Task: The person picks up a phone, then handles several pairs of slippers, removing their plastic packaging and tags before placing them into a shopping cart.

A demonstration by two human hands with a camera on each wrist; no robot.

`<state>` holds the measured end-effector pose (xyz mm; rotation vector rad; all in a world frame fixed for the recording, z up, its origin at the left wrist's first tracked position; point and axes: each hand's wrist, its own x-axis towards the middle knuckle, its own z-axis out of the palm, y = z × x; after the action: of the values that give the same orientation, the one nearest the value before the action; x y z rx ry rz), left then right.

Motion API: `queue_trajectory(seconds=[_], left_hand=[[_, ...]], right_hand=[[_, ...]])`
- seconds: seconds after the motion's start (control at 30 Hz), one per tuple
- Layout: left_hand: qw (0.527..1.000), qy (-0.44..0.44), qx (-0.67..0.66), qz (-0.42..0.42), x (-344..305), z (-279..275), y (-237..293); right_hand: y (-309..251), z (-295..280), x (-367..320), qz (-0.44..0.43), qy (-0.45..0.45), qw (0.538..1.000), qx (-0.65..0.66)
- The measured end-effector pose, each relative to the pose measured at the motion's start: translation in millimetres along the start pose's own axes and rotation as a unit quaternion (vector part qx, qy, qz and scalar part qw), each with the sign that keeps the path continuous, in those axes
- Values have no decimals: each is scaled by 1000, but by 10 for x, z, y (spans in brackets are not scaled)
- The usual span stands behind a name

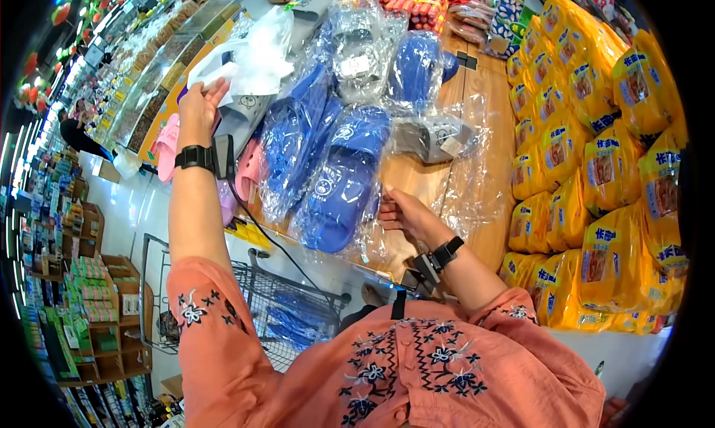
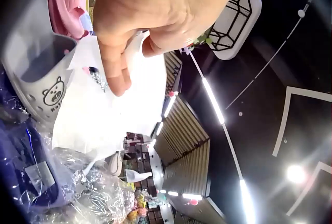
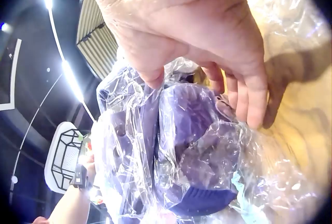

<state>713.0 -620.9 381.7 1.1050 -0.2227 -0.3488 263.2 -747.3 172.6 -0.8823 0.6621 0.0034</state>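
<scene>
My left hand [image 1: 199,109] pinches a thin white plastic bag [image 1: 262,50] between thumb and fingers, over a grey slipper with a bear face [image 2: 53,91]. Blue slippers [image 1: 344,176] in clear plastic wrap lie in front of me, soles and straps showing. Beside their right edge is my right hand [image 1: 408,214], fingers loosely bent. In the right wrist view its thumb lies against the crinkled wrap [image 3: 136,99], while the fingers [image 3: 255,99] reach down on the other side of a wrapped blue slipper [image 3: 189,112].
More wrapped slippers, including a grey pair [image 1: 433,136], cover the wooden table [image 1: 469,78]. Pink clogs [image 1: 168,147] hang over its left side. Yellow packages [image 1: 611,160] are stacked at right. A wire shopping cart [image 1: 257,298] stands near my left. Another person [image 1: 78,134] is farther off.
</scene>
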Motion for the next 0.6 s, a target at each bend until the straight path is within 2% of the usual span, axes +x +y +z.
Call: queue_trajectory(seconds=[0.03, 0.13, 0.17, 0.27, 0.3, 0.37, 0.47, 0.53, 0.57, 0.6], left_hand=[[999, -38, -5, -16, 33, -45, 21], [994, 26, 106, -32, -159, -59, 15], [980, 14, 197, 2, -285, -107, -2], [916, -30, 400, 27, -378, -455, -184], [885, -26, 463, 34, -681, -360, -233], [846, -97, 519, -78, -784, -533, -527], [797, -214, 548, -136, -847, -632, -878], [845, -241, 459, -132, -1096, -549, -996], [857, -275, 424, -102, -1070, -575, -1064], [856, -274, 422, -116, -1107, -542, -1050]], right_hand=[[-6, 2, -10, 1, 2, 1000, -2], [-4, 9, -26, 5, 6, 1000, -1], [5, 10, -20, -1, 4, 1000, -2], [11, 34, 9, -17, 6, 1000, 1], [-4, 68, 22, -20, 12, 1000, 6], [-2, 95, 68, -22, 7, 1000, 5], [11, 55, 198, -20, -17, 1000, -12], [6, 59, 248, -18, -19, 1000, -15], [-14, 72, 233, -20, -12, 1000, -12], [-88, 153, 153, -22, -4, 1000, -7]])
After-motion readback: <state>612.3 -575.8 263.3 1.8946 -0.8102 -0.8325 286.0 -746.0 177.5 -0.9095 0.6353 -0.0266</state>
